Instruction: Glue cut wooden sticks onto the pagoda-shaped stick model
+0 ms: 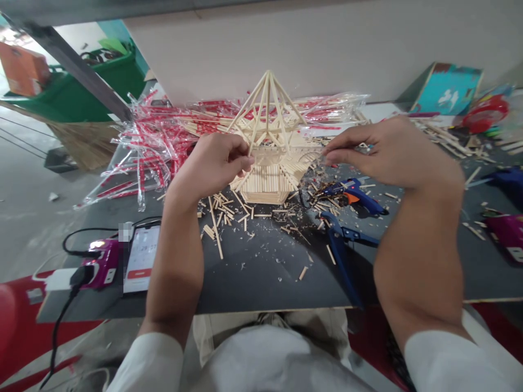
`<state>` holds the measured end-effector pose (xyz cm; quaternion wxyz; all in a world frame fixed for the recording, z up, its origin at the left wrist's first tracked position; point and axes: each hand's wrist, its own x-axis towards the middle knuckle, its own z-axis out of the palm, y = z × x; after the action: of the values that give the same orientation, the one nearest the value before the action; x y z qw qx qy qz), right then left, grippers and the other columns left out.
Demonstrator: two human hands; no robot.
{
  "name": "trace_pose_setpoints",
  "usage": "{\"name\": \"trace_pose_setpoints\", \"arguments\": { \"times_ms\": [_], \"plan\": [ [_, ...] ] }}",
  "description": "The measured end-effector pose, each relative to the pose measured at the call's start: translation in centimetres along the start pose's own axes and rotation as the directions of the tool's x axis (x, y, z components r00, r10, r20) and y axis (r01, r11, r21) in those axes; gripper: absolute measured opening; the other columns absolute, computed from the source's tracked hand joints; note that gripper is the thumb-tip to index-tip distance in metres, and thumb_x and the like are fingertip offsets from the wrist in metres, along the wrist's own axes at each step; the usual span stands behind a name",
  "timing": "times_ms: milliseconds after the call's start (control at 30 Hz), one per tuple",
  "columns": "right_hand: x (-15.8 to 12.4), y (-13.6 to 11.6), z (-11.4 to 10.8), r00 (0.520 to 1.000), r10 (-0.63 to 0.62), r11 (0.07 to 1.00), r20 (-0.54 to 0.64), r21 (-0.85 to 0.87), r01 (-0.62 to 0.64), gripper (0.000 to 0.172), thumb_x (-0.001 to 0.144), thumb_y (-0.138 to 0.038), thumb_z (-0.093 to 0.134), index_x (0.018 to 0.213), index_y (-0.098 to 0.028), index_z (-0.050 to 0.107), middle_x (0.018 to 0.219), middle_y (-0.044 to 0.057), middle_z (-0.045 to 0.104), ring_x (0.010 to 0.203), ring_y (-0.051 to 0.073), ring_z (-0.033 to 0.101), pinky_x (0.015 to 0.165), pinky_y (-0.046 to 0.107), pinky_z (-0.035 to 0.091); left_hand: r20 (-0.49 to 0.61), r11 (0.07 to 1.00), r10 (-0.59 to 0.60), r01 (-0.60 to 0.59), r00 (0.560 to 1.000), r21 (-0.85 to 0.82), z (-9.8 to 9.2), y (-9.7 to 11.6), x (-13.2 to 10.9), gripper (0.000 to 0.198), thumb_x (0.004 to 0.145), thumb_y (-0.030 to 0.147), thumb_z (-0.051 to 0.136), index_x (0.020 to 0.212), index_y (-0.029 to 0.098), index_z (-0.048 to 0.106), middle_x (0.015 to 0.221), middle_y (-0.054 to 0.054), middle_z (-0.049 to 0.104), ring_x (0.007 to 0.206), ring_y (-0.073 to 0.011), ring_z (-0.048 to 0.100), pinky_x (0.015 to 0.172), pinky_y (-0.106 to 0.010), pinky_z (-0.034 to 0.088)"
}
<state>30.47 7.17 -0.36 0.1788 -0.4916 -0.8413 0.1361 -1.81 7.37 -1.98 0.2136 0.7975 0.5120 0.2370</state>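
A model built of thin wooden sticks [267, 182] stands at the middle of the dark table, with a pointed open frame on top. My left hand [218, 163] is closed in a pinch at the left side of the model, its fingertips by the lower end of a slanted stick; what they hold is too small to make out. To the right of the model, my right hand [363, 147] pinches thumb against fingers. Something thin and pale seems to run from its fingertips toward the model, too faint to name.
Red-and-clear plastic wrappers [163, 141] lie behind left. A glue gun [355, 196] and blue cutter [339, 256] lie right of centre among stick scraps. A phone [141, 256] and purple power strip [104, 264] are at left, a turquoise box [447, 90] at back right.
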Motion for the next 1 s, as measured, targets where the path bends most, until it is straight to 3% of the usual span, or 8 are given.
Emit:
{"name": "trace_pose_setpoints", "arguments": {
  "times_ms": [167,400,667,1000],
  "plan": [
    [0.43,0.86,0.39,0.997,-0.047,0.999,-0.058,0.001,0.047,0.03,0.093,-0.042,0.067,0.101,-0.018,0.083,0.09,0.006,0.082,0.078,0.019,0.07,0.074,0.033,0.05,-0.011,1.0,0.005,-0.005,1.0,-0.003,0.08,0.06,-0.05,0.013,0.088,0.028,0.066,0.081,0.018,0.071,0.07,0.0,0.072,0.061,-0.0137,0.062,0.064,-0.03,0.044],
    [0.52,0.86,0.41,0.999,-0.013,1.0,-0.039,-0.001,0.013,0.029,0.092,-0.042,0.068,0.102,-0.019,0.083,0.088,0.007,0.081,0.075,0.02,0.067,0.072,0.034,0.049,-0.032,0.999,0.042,-0.042,0.999,-0.008,0.26,-0.17,-0.06,0.014,0.088,0.029,0.064,0.081,0.018,0.069,0.07,0.0,0.07,0.069,-0.0158,0.067,0.074,-0.033,0.049],
    [0.42,0.8,0.33,0.999,-0.006,1.0,-0.034,0.01,0.007,0.029,0.091,-0.048,0.067,0.1,-0.024,0.083,0.091,0.005,0.081,0.079,0.025,0.071,0.077,0.039,0.053,-0.03,0.999,0.044,-0.044,0.999,-0.006,0.17,-0.13,-0.06,0.015,0.088,0.03,0.065,0.083,0.018,0.071,0.073,-0.002,0.074,0.068,-0.0161,0.067,0.07,-0.032,0.049],
    [0.43,0.88,0.31,0.999,-0.009,1.0,-0.031,-0.008,0.009,0.028,0.093,-0.041,0.067,0.104,-0.021,0.083,0.094,0.007,0.082,0.08,0.022,0.07,0.073,0.036,0.049,-0.047,0.999,0.035,-0.034,0.998,0.014,0.18,0.16,-0.04,0.016,0.088,0.032,0.064,0.081,0.018,0.071,0.067,0.0,0.072,0.06,-0.0134,0.064,0.066,-0.03,0.048]
  ]
}}
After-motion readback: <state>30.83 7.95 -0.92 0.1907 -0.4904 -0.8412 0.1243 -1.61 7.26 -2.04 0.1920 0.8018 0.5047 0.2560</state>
